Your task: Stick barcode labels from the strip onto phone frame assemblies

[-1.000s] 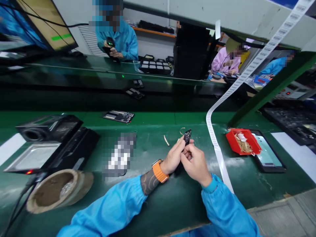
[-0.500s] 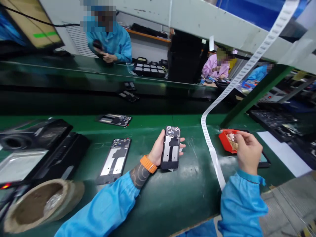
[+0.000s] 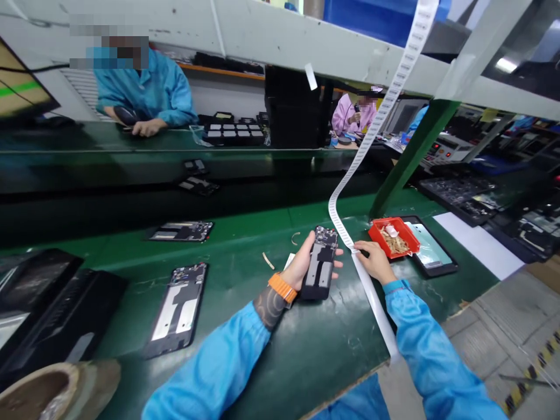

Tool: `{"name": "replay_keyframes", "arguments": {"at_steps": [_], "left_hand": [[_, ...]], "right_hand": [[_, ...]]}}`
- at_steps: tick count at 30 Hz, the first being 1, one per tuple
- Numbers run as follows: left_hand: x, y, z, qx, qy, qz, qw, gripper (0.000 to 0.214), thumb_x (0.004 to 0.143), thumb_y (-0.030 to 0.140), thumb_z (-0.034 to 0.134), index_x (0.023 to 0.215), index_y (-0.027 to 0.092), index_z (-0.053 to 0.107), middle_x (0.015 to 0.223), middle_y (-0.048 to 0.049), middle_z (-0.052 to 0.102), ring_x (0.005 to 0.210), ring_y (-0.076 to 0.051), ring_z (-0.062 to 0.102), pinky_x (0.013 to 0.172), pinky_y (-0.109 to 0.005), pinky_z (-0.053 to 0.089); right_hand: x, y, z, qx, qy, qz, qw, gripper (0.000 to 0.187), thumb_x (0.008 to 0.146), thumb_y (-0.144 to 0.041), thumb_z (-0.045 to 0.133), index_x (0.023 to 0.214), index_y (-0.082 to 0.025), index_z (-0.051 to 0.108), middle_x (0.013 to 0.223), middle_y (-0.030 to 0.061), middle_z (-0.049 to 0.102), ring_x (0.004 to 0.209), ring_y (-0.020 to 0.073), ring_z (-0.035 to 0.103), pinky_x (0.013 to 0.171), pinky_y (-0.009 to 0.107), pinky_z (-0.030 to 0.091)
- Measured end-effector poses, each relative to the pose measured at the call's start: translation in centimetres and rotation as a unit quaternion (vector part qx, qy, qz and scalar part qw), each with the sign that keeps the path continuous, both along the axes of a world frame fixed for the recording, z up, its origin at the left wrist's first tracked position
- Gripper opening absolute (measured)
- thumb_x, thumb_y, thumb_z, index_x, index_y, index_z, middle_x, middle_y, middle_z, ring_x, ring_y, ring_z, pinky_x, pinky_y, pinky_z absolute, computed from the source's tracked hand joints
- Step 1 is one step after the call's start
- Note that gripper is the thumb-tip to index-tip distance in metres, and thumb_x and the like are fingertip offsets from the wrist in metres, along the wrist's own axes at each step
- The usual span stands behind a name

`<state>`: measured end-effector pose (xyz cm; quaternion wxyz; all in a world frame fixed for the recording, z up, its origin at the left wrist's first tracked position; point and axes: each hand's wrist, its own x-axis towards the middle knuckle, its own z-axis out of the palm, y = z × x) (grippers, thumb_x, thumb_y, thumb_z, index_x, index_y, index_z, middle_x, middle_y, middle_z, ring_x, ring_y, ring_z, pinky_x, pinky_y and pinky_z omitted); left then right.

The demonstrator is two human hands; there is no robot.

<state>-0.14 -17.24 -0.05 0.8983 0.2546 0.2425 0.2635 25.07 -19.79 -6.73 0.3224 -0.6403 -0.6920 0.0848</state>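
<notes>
My left hand (image 3: 301, 267) is closed around an opened phone frame (image 3: 319, 263), held flat with its inner parts facing up, just above the green bench (image 3: 271, 350). My right hand (image 3: 371, 261) rests on the white label tape (image 3: 371, 291) that runs down from above and across the bench; its fingers pinch at the tape beside the phone. A red tray (image 3: 392, 236) with small scraps sits just right of that hand.
Two more opened phone frames (image 3: 177, 306) (image 3: 181, 231) lie on the bench to the left. A dark machine (image 3: 48, 315) stands far left, a tan bowl (image 3: 56, 388) at the lower left. A phone (image 3: 431, 248) lies under the red tray. Co-workers sit across the belt.
My right hand has come back from the red tray to the white tape beside the phone. My left hand still holds the phone frame. The view has swung to the right.
</notes>
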Motion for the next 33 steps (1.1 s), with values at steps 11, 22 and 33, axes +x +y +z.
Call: {"name": "replay_keyframes", "arguments": {"at_steps": [11, 22, 33], "left_hand": [[6.1, 4.1, -1.8, -0.039, 0.077, -0.075, 0.993, 0.081, 0.084, 0.083, 0.026, 0.099, 0.012, 0.063, 0.081, -0.0101, 0.068, 0.065, -0.022, 0.069, 0.059, -0.040, 0.059], [6.1, 3.3, -1.7, -0.056, 0.078, -0.065, 0.993, 0.084, 0.085, 0.083, 0.020, 0.097, 0.011, 0.062, 0.079, -0.0115, 0.067, 0.060, -0.019, 0.066, 0.054, -0.035, 0.058], [5.6, 4.1, -2.9, -0.062, 0.054, -0.074, 0.994, 0.083, 0.085, 0.083, 0.020, 0.104, 0.014, 0.063, 0.082, -0.0116, 0.068, 0.062, -0.021, 0.068, 0.057, -0.038, 0.058]], "right_hand": [[-1.4, 0.3, -0.5, 0.028, -0.020, -0.025, 0.999, 0.019, 0.086, -0.016, 0.053, 0.092, -0.019, 0.072, 0.098, 0.0107, 0.071, 0.096, 0.0268, 0.058, 0.089, 0.042, 0.046], [-2.0, -1.3, -0.8, 0.073, -0.025, 0.002, 0.997, 0.023, 0.091, -0.020, 0.046, 0.094, -0.018, 0.068, 0.097, 0.0113, 0.068, 0.096, 0.0262, 0.058, 0.089, 0.041, 0.047], [-1.4, 0.0, -1.0, 0.024, -0.024, -0.011, 0.999, 0.024, 0.083, -0.018, 0.053, 0.095, -0.020, 0.073, 0.107, 0.0097, 0.068, 0.102, 0.0258, 0.057, 0.094, 0.042, 0.043]]}}
